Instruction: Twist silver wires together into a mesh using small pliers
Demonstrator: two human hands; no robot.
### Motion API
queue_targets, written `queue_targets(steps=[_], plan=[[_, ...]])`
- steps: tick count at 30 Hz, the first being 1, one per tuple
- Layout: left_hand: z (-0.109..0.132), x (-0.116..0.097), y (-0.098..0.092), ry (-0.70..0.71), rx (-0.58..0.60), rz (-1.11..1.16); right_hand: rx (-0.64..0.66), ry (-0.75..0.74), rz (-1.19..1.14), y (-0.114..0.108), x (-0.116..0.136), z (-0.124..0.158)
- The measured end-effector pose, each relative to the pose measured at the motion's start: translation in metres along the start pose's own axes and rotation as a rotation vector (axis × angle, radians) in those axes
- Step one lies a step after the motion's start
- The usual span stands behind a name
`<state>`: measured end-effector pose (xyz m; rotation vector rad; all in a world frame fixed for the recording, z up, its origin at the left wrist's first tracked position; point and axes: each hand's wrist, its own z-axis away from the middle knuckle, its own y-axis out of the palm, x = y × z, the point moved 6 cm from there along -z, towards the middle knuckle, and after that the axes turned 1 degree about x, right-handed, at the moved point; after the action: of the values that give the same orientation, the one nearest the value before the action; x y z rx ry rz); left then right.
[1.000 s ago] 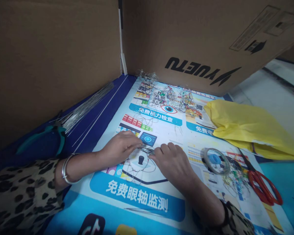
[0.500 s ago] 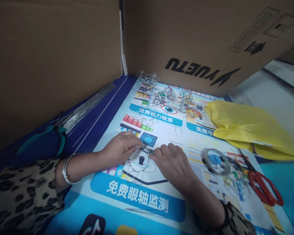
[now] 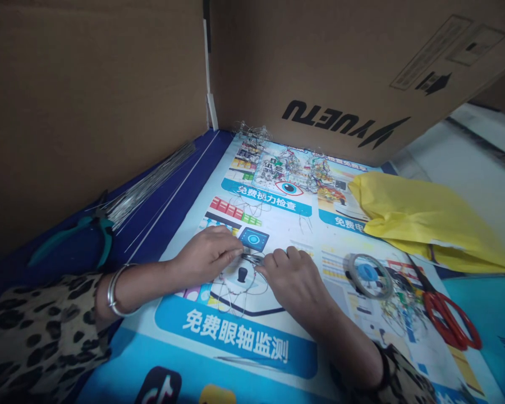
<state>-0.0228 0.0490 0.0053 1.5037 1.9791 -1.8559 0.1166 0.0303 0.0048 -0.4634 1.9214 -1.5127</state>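
My left hand (image 3: 206,254) and my right hand (image 3: 297,280) meet at the middle of a printed poster (image 3: 235,336), fingertips pinched together on a small metal piece with thin wire (image 3: 252,258). Loops of fine wire (image 3: 235,292) trail from it across the poster below my hands. A silver bangle (image 3: 111,289) sits on my left wrist, and both sleeves are leopard print.
Teal-handled pliers (image 3: 88,235) and a bundle of straight wires (image 3: 151,182) lie at the left. A tape roll (image 3: 368,275), red scissors (image 3: 450,320) and a yellow bag (image 3: 425,219) lie right. Tangled wire pieces (image 3: 294,168) sit before cardboard walls (image 3: 320,62).
Nearly nothing moved; both hands stay pinched on the small wire piece, the right hand shifting very slightly left.
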Motion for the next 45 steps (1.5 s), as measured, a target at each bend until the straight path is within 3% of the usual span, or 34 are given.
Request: queue_targets(steps=[25,45], plan=[[0.001,-0.001,0.002,0.044,0.002,-0.032,-0.054,-0.009,0.006,-0.01,0.0,0.0],[0.003,0.001,0.002,0.052,-0.014,-0.005,-0.032,-0.021,0.001,-0.004,0.001,0.001]])
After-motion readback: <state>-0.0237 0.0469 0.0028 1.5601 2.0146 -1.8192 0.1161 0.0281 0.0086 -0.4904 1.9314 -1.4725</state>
